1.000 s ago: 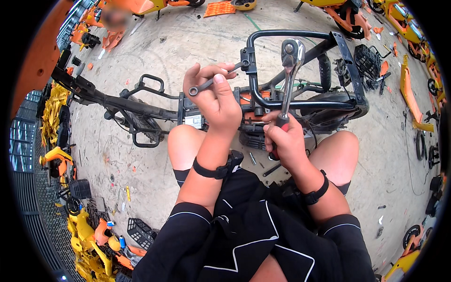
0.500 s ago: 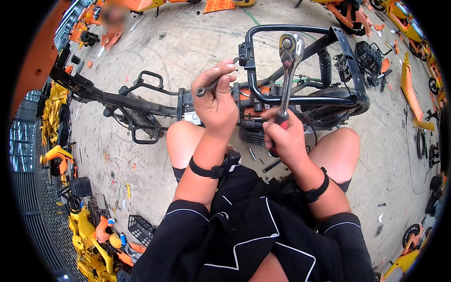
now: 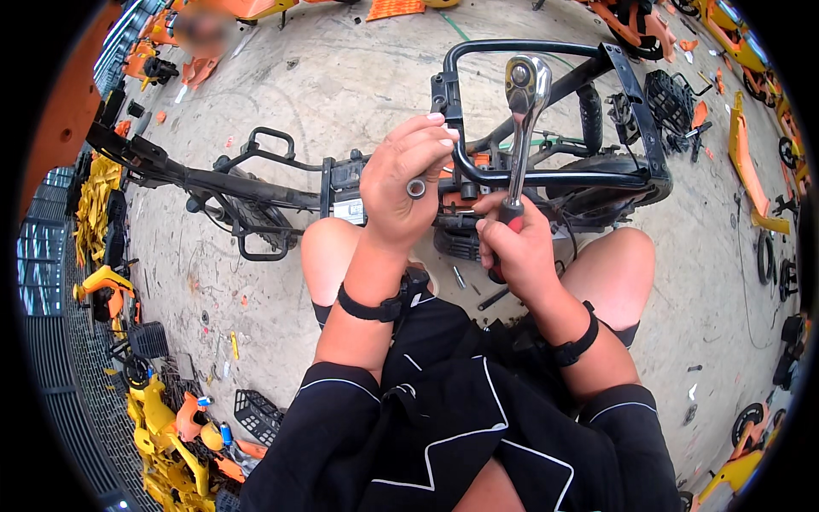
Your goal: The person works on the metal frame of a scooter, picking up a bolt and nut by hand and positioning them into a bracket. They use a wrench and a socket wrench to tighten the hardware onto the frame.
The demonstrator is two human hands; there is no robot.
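My left hand (image 3: 399,179) is closed around a dark socket wrench (image 3: 416,189); its hollow round end sticks out beside my palm, and the rest is hidden by my fingers. My fingertips are close to the upright of a black tubular frame (image 3: 554,181), though I cannot tell whether they touch it. A chrome ratchet (image 3: 519,141) with a red and black handle is gripped in my right hand (image 3: 522,247), its head pointing up in front of the frame. The frame belongs to a stripped two-wheeler (image 3: 281,194) lying across in front of my knees.
A metal socket (image 3: 460,277) and a dark rod (image 3: 493,299) lie on the concrete between my legs. Yellow and orange body parts (image 3: 166,435) are piled at the left. A black basket (image 3: 670,101) and a long orange-yellow panel (image 3: 746,171) lie at the right.
My left hand has moved right and slightly down, turning so that the wrench's hollow end now faces me beside the palm. My right hand and the ratchet have stayed almost in place.
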